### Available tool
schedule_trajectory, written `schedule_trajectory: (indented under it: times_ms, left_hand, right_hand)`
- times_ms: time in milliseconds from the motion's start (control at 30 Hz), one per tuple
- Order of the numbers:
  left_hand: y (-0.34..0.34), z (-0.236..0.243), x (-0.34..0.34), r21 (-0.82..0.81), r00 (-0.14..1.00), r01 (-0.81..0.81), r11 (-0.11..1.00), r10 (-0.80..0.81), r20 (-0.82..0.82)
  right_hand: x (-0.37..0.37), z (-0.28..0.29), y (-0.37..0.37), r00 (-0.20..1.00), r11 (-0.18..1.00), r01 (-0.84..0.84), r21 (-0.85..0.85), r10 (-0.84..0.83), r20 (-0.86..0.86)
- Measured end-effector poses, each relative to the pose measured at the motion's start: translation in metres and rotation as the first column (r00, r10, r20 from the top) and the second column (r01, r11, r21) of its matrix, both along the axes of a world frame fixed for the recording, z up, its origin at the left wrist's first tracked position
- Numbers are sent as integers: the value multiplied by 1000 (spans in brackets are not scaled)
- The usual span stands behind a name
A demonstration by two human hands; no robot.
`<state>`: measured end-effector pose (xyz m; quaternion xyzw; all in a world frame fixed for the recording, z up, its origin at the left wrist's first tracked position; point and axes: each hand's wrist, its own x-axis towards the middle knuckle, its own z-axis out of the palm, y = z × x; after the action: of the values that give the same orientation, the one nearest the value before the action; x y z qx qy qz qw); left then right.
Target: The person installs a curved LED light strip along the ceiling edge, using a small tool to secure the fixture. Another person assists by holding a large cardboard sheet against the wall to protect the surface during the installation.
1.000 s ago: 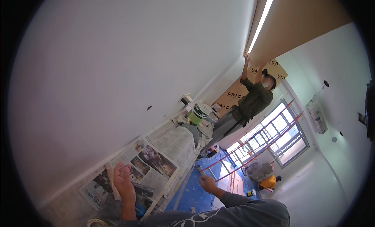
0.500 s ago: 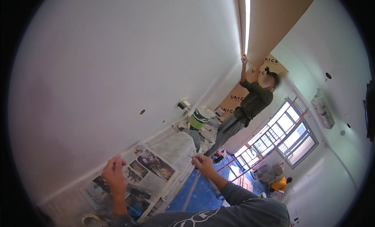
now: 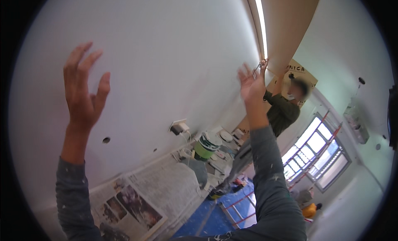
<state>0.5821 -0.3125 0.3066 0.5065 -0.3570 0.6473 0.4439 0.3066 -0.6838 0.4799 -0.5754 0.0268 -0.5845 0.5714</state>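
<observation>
Both hands are raised with fingers spread, holding nothing: the left hand lifts toward the white wall, the right hand reaches near the tan board overhead. A co-worker props that board. Newspaper shields the floor below.

Newspaper lies below the wall, left of the bucket.

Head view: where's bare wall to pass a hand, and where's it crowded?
Free: the white wall between the left hand and right hand, above the wall socket. Crowded: below, around the green-banded paint bucket and newspapers; a co-worker stands beyond the right hand.
</observation>
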Motion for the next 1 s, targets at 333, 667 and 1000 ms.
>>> schedule_trajectory:
  times_ms: [333,667,1000]
  left_hand:
    - [-54,30,10,40,817,-577,816,577,24]
    - [-66,45,-8,44,794,-608,793,608,-3]
    - [-57,46,-6,78,780,-625,777,625,24]
  right_hand:
    - [100,258,-181,564,819,-573,26,371,738]
    - [129,286,-145,390,728,-684,-35,407,826]
    - [197,226,45,571,655,-592,-470,752,329]
